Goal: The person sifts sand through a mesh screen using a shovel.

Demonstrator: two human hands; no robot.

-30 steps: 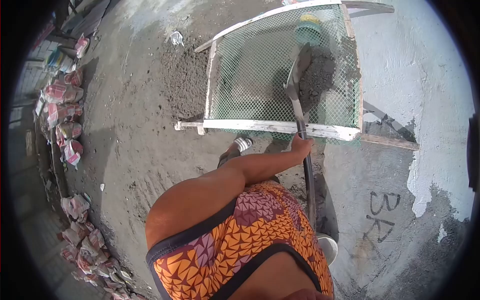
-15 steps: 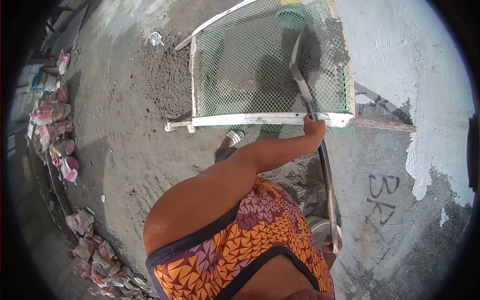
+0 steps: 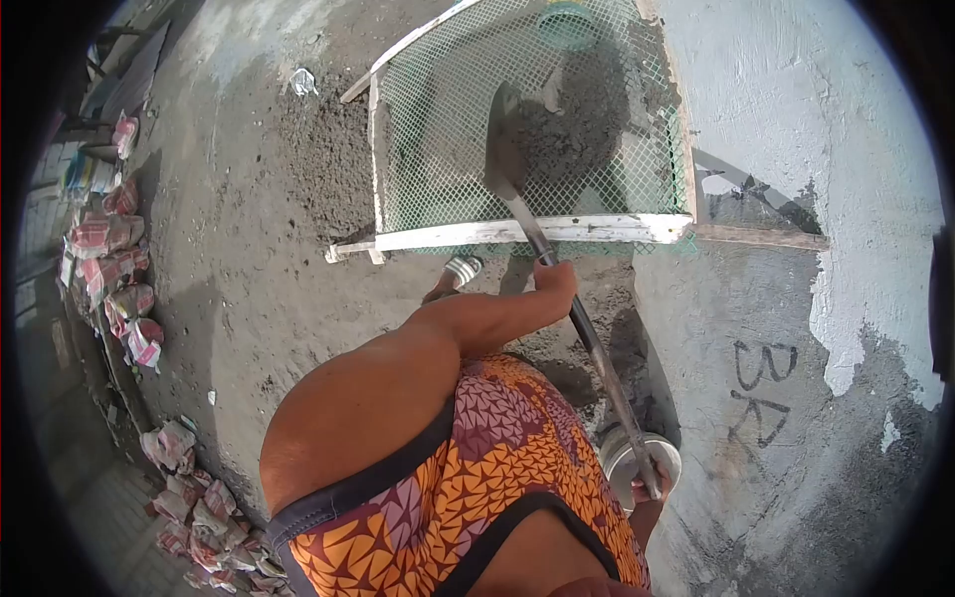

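A long-handled shovel [image 3: 590,343] slants across the view, its dark blade [image 3: 504,139] over the green mesh screen [image 3: 438,189]. My left hand [image 3: 557,286] is wrapped round the shaft, just below the white wooden frame bar [image 3: 477,233]. Lower down, my right hand [image 3: 652,488] grips the handle's end, partly hidden behind it. A heap of wet-looking grey sand [image 3: 577,129] lies on the mesh, right of the blade. Beneath the handle's lower end stands a pale bucket [image 3: 665,456].
A round green container [image 3: 567,28] is at the screen's far edge. Loose sand [image 3: 328,164] covers the ground left of the frame. Filled bags [image 3: 104,231] line the left side, and a grey wall [image 3: 796,109] rises at the right. A foot in a striped slipper [image 3: 464,269] shows near the frame.
The shovel blade has swung left and nearer across the mesh, showing its broad face. My left hand has moved left with the shaft. Sand now shows heaped where the blade was.
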